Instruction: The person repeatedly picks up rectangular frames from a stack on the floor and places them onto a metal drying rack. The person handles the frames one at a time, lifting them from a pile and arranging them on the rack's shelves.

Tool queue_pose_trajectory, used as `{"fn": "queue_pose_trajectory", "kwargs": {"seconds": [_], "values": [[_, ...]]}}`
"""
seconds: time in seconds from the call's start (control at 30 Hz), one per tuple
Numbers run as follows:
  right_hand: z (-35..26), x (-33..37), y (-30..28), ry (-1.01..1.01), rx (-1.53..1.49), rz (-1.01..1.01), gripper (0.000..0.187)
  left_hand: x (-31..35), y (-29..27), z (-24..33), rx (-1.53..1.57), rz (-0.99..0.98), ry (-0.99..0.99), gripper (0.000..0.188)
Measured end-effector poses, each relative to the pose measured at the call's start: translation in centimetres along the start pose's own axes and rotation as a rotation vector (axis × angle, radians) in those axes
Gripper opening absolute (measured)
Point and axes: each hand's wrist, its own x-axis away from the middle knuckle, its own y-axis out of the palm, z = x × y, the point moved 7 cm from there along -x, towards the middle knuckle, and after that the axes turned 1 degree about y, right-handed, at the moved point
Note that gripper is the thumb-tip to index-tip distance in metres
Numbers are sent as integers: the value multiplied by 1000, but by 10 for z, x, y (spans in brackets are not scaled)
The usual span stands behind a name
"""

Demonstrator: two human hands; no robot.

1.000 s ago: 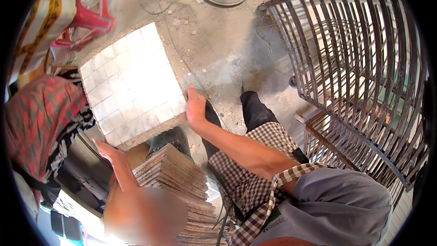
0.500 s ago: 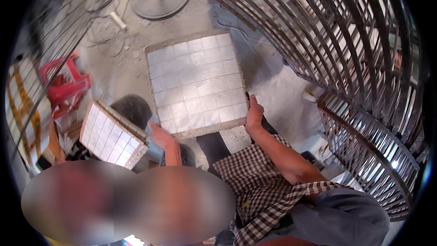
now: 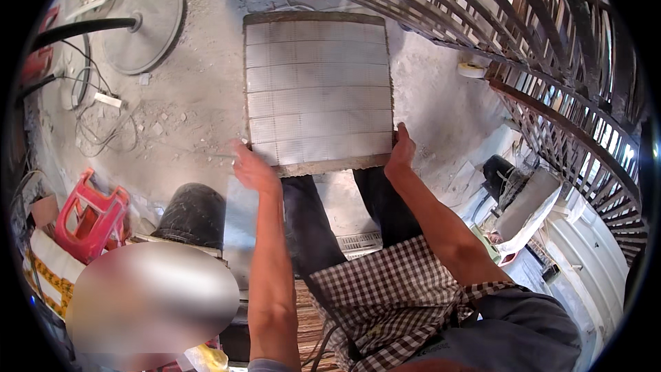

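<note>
A square board (image 3: 320, 89) faced with pale, finely ribbed tiles in several rows lies nearly level in front of me. Bare brown strips show along its far and near edges. My left hand (image 3: 256, 169) grips its near left corner, fingers partly hidden by the board. At the near right corner my right hand (image 3: 401, 151) is closed round the edge, the thumb along the side and the other fingers hidden. Below the board are my dark trouser legs and a checked apron (image 3: 385, 282).
A dark slatted rack (image 3: 441, 0) stretches across the far side and down the right. Left lie a round stand base (image 3: 143, 24) with a pole, loose cables, a red plastic stool (image 3: 89, 217) and a black bucket (image 3: 194, 215). A roll of tape (image 3: 471, 69) sits by the rack.
My view has turned to the right, and the board has gone from tilted to square in front of me, both hands still on it. The second tiled board at lower left no longer shows.
</note>
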Motion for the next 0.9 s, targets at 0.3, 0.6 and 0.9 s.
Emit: {"fn": "queue_pose_trajectory", "kwargs": {"seconds": [0.3,0.6,0.9], "values": [[22,-127,-67,9,-91,-30,29,67,106,12,103,-34,36,64],[19,-201,-79,-43,-222,-37,35,100,185,24,334,-177,-94,59],[19,-231,-54,81,-243,-89,38,80,229,40,390,-76,48,59]]}}
